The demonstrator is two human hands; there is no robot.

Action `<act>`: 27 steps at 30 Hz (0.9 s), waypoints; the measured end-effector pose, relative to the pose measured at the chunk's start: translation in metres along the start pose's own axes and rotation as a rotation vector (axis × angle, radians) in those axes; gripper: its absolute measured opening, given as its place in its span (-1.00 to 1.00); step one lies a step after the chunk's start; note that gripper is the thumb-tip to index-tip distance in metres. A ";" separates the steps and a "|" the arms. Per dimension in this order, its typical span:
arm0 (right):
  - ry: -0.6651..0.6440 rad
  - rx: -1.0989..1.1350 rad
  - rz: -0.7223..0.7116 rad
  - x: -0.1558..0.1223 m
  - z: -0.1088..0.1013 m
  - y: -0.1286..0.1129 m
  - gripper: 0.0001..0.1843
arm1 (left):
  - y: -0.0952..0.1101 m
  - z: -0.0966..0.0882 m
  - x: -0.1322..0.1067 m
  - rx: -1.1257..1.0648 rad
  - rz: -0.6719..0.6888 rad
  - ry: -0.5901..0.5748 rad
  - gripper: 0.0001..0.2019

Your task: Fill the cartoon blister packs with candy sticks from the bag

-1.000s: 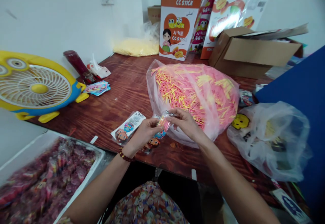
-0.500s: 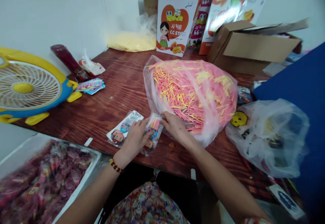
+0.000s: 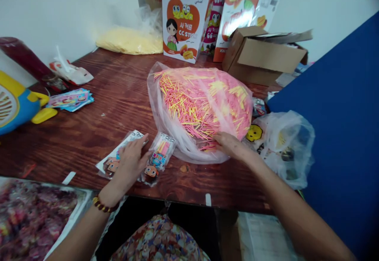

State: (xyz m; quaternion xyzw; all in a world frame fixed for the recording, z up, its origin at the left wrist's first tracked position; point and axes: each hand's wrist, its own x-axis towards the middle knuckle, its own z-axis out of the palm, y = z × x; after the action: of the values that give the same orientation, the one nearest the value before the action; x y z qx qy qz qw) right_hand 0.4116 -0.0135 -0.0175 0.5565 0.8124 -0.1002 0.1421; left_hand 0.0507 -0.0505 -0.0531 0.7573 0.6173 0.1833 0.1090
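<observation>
A pale, smooth wall (image 3: 65,8) is running behind everything, and a flat matte blue panel (image 3: 334,126) is slanting along the right. Below them a table (image 3: 121,79) is spreading, its red-brown surface showing streaky wood grain. Printed cartons (image 3: 182,24) are standing at its back, glossy and sharp-edged, with a brown cardboard box (image 3: 269,55) gaping open beside them.

A big, rounded bag of sticks (image 3: 204,95) is lying mid-table, its thin translucent plastic bulging around slim pink and yellow rods. At lower left, a white tub (image 3: 84,198) is holding crinkled, purplish wrapped items. A limp, cloudy plastic bag (image 3: 296,142) is slumping at right; a clear bag with pale yellow contents (image 3: 130,42) is lying flat by the wall. Part of a yellow-and-blue fan (image 3: 26,109) is showing at the left edge.

The left hand (image 3: 130,160) is spreading its fingers apart over flat, white-backed packets (image 3: 109,166). The right hand (image 3: 231,144) is reaching into the bag's mouth, fingers drawn together at the rods; whether they are gripping any, I cannot tell. Just beside the left hand, a shiny filled packet (image 3: 160,152) is lying on the wood, its sticks showing through clear film.
</observation>
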 end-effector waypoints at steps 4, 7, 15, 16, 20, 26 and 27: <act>-0.023 -0.101 -0.014 -0.001 0.001 -0.010 -0.78 | -0.023 -0.018 0.011 0.102 -0.106 0.022 -0.53; -0.006 -0.200 0.014 0.006 0.008 -0.014 -0.74 | -0.036 -0.022 0.018 0.174 -0.146 -0.002 -0.52; 0.147 -0.271 0.032 0.011 0.026 -0.013 -0.68 | -0.047 -0.011 0.021 0.256 -0.233 -0.075 -0.43; 0.154 -0.272 0.035 0.011 0.025 -0.013 -0.67 | -0.048 -0.011 0.021 0.261 -0.254 -0.082 -0.41; 0.190 -0.275 0.058 0.011 0.026 -0.013 -0.66 | -0.051 -0.011 0.022 0.226 -0.306 -0.092 -0.39; 0.201 -0.259 0.050 0.011 0.030 -0.015 -0.61 | -0.050 -0.012 0.023 0.148 -0.296 0.004 -0.47; 0.205 -0.261 0.054 0.011 0.030 -0.015 -0.61 | -0.050 -0.012 0.024 0.140 -0.296 0.015 -0.50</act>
State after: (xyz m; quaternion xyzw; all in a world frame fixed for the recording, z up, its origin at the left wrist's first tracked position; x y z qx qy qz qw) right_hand 0.3976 -0.0192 -0.0498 0.5623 0.8135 0.0674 0.1323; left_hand 0.0053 -0.0171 -0.0585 0.6624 0.7342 0.1271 0.0771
